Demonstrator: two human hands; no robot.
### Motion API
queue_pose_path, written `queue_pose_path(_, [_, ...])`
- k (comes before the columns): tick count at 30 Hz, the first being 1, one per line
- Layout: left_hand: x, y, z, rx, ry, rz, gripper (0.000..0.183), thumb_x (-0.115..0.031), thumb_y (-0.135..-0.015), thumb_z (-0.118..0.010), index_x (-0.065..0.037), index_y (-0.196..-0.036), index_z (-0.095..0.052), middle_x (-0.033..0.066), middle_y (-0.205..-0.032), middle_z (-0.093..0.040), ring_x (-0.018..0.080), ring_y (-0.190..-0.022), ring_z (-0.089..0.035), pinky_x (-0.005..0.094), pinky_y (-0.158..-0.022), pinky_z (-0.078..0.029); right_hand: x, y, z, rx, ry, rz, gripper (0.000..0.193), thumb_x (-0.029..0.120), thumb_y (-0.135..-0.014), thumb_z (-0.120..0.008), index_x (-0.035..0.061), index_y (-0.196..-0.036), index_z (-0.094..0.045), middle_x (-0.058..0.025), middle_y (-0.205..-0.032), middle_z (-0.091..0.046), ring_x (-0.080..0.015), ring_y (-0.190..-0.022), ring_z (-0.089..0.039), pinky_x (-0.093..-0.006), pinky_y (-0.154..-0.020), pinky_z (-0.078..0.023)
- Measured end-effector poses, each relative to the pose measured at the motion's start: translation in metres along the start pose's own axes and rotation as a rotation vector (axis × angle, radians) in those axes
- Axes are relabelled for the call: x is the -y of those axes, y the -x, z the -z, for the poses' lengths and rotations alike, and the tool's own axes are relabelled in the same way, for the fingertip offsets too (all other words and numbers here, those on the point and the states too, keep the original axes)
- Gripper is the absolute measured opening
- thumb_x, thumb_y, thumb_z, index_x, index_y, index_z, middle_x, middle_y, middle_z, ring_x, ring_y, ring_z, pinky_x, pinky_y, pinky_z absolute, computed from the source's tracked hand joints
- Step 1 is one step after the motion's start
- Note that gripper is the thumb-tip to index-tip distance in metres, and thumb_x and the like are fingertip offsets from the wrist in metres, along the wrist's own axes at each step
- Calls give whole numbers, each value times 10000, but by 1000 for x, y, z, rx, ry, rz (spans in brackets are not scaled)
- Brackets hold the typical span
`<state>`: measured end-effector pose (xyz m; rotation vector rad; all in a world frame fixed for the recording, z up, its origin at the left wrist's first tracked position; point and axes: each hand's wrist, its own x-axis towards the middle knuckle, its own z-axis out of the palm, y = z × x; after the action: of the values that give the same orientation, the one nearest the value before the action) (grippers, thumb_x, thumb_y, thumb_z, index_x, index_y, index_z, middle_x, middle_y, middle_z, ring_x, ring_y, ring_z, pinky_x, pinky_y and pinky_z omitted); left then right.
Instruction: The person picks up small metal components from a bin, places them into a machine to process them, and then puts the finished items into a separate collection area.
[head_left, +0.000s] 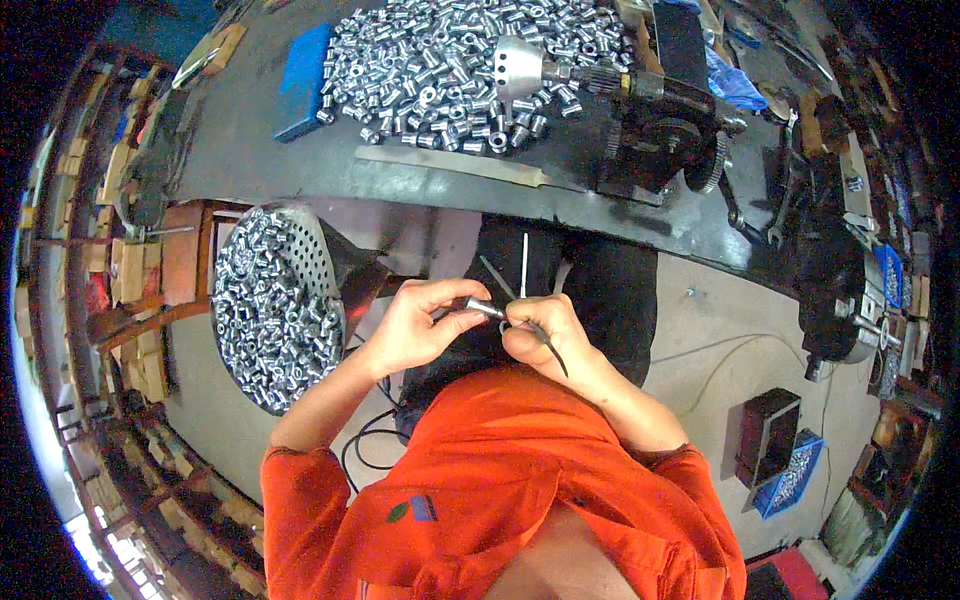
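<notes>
In front of my waist, my left hand [415, 325] pinches a small shiny metal bushing [484, 306] between thumb and fingers. My right hand [552, 325] is closed round a thin, dark, rod-like tool [555, 358], its exact kind unclear; one end sticks out below the fingers. The bushing's right end meets my right fingertips, which hide where the tool and bushing touch. Just beyond that hand shows a narrow pale strip [525, 262] over dark trousers; I cannot tell whether it is held.
A perforated metal basket [312, 243] full of similar bushings stands at my left. On the dark bench [235, 165] ahead lie a large bushing pile [440, 75], a blue bin [303, 80], a flat bar [450, 164] and a geared chuck machine [655, 130]. Blue bin [790, 475] low right.
</notes>
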<state>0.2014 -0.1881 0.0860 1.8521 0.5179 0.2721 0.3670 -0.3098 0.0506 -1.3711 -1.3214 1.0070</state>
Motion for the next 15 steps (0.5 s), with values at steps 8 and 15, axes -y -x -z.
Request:
queue_pose_path(8, [-2, -1, 3, 39, 117, 122, 184, -61, -846, -615, 29, -1006, -610, 80, -860, -664, 133, -790, -638, 266, -694, -521, 7, 1, 11, 29, 21, -23, 182, 61, -672, -588, 39, -572, -437, -108, -486, -390, -242, -411, -440, -356, -429, -353])
queue_pose_path(15, [4, -2, -12, -41, 239, 271, 155, -91, -879, -594, 37, -964, -610, 67, -744, -646, 91, -697, -612, 230, -641, -508, 9, -2, -1, -84, 296, 53, 145, 116, -641, -610, 39, -585, -501, -172, -577, -531, -361, -549, -570, -445, -503, -427])
